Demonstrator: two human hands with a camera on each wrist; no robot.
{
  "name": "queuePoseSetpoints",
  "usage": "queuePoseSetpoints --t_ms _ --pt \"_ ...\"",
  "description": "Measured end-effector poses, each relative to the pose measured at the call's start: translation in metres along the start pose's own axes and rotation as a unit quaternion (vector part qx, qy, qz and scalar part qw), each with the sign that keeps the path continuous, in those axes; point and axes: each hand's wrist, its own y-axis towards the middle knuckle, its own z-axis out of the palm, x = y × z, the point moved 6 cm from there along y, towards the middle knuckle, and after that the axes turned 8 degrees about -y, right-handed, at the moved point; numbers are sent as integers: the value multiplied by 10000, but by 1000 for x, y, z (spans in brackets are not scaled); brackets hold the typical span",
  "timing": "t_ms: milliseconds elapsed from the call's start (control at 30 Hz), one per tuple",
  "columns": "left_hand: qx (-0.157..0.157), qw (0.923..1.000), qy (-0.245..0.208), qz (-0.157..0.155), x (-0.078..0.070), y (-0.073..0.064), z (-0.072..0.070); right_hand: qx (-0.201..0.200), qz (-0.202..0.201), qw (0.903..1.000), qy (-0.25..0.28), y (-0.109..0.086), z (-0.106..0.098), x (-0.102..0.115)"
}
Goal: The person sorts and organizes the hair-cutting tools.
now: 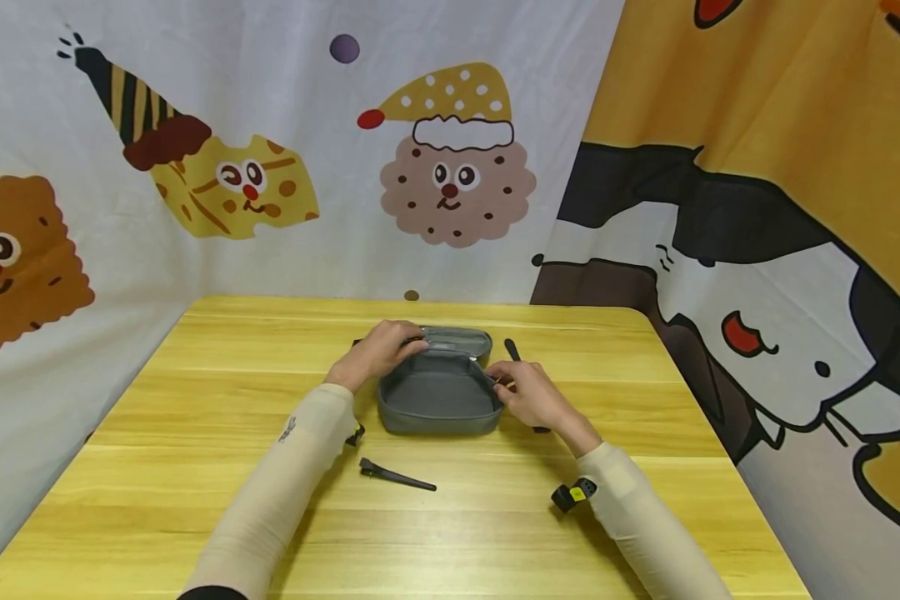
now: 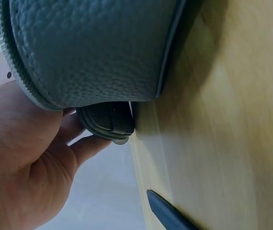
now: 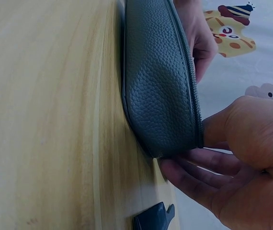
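A grey leather-textured zip case (image 1: pixel 441 422) stands on the table with its lid (image 1: pixel 465 340) folded back. My left hand (image 1: pixel 378 352) grips the lid at the back left corner, its fingertips over the lid's edge. On the right, my right hand (image 1: pixel 531 395) pinches the side wall, thumb at the zipped rim and fingers outside, as the right wrist view shows. That wall (image 3: pixel 160 91) is dented inward there. In front of the case lies a black hair clip (image 1: pixel 397 476). Another long black piece (image 1: pixel 512 350) lies partly hidden behind my right hand.
The wooden table (image 1: pixel 195 467) reaches back to a white curtain (image 1: pixel 285 267) printed with cartoon figures. An orange and black cartoon cloth (image 1: pixel 780 333) hangs along the right side. A dark tip pokes out behind my left hand.
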Motion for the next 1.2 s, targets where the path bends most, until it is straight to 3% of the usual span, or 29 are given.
queuePoseSetpoints --t_ms 200,433,667,1200 --pt "105 9999 4 -12 -2 1 0 -15 -9 10000 -57 0 -1 0" --pt "209 9993 14 -303 -1 -1 -1 -46 -21 10000 -59 0 -2 1" --pt "100 9995 -45 -311 -1 -3 0 -53 -36 10000 -63 -1 -3 2" --pt "-74 9972 -172 -723 0 -16 -3 -62 -54 9999 -130 -1 -3 1"
